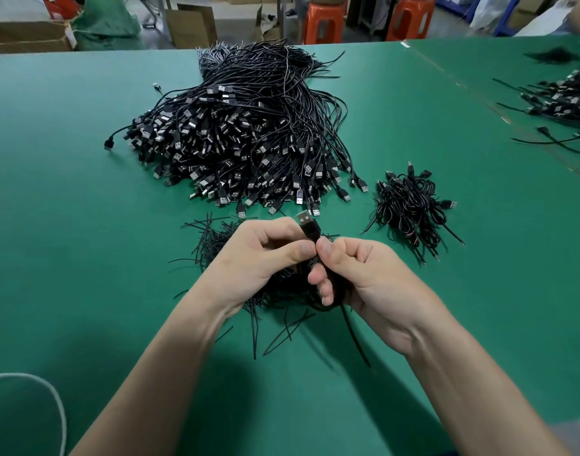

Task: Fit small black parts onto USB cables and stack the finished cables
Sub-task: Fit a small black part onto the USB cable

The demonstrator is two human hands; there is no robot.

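Both hands meet over the green table (68, 225). My left hand (259, 255) and my right hand (357, 274) pinch one black USB cable (307, 225) just below its plug, which points up and away. The rest of that cable is coiled in my right hand, and its bare end trails toward me. Under my hands lies a loose heap of thin black ties (216, 245). A big pile of loose USB cables (249, 133) sits behind. A small stack of coiled cables (410, 205) lies to the right.
A second heap of cables (561, 100) lies at the right edge of the table. A white cord (51, 399) loops at the lower left. Orange stools (324, 21) and cardboard boxes (189, 24) stand beyond the far edge.
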